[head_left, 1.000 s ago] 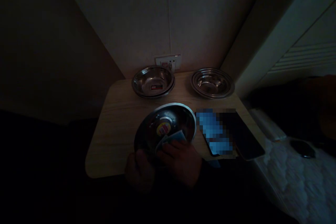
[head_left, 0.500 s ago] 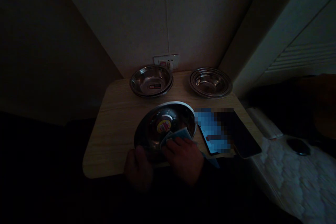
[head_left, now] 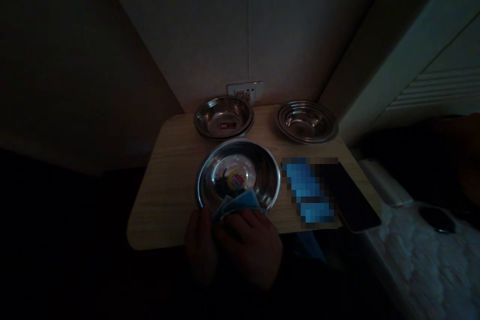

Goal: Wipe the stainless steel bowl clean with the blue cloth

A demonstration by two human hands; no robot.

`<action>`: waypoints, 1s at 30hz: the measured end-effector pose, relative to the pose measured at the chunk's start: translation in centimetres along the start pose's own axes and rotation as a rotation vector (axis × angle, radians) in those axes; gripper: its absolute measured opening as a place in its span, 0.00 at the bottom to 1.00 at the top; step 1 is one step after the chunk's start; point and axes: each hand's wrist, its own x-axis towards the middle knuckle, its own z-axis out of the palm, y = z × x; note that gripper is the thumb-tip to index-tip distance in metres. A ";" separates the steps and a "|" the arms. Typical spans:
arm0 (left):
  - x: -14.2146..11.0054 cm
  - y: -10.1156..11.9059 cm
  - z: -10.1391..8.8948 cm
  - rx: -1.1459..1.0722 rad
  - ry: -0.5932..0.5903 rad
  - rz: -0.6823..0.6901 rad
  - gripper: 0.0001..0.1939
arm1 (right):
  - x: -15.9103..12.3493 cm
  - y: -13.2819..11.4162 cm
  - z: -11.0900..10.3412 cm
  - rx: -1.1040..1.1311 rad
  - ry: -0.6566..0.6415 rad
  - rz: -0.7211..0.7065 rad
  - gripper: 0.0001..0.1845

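Observe pinch of left hand (head_left: 200, 242) on near-left rim of metal basin (head_left: 265, 175), over front of counter (head_left: 161, 185); observe closed grip of right hand (head_left: 251, 247) on blue cloth (head_left: 243, 201) at near rim. Beware tipping from heavy pressure on near side, or slipping from loose pinch.

Shows light blue on the folded cloth (head_left: 243, 200) under the right hand (head_left: 249, 246), silver on the round metal bowl (head_left: 267, 167) just ahead, yellow and red on its round sticker (head_left: 237, 178). Gleams silver on two stacks of round metal bowls (head_left: 284, 127) farther ahead. Runs to tan wood grain on the round-cornered table (head_left: 163, 187) left of the left hand (head_left: 200, 242), pixelated blue on the flat screen (head_left: 305, 185) right of the hands, off-white on quilted padding (head_left: 420, 270) beyond.
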 end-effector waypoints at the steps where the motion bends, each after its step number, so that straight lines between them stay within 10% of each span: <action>1: 0.2 0.3 0.0 -0.013 0.004 -0.035 0.15 | -0.4 0.5 -0.2 -0.008 -0.009 -0.014 0.08; 18: 0.7 1.2 -0.4 0.144 0.061 0.198 0.13 | -0.8 3.1 -1.3 -0.154 -0.277 0.064 0.10; 30: -1.8 -0.3 1.2 0.041 0.033 -0.030 0.12 | -0.7 3.1 -0.7 -0.196 -0.317 0.124 0.09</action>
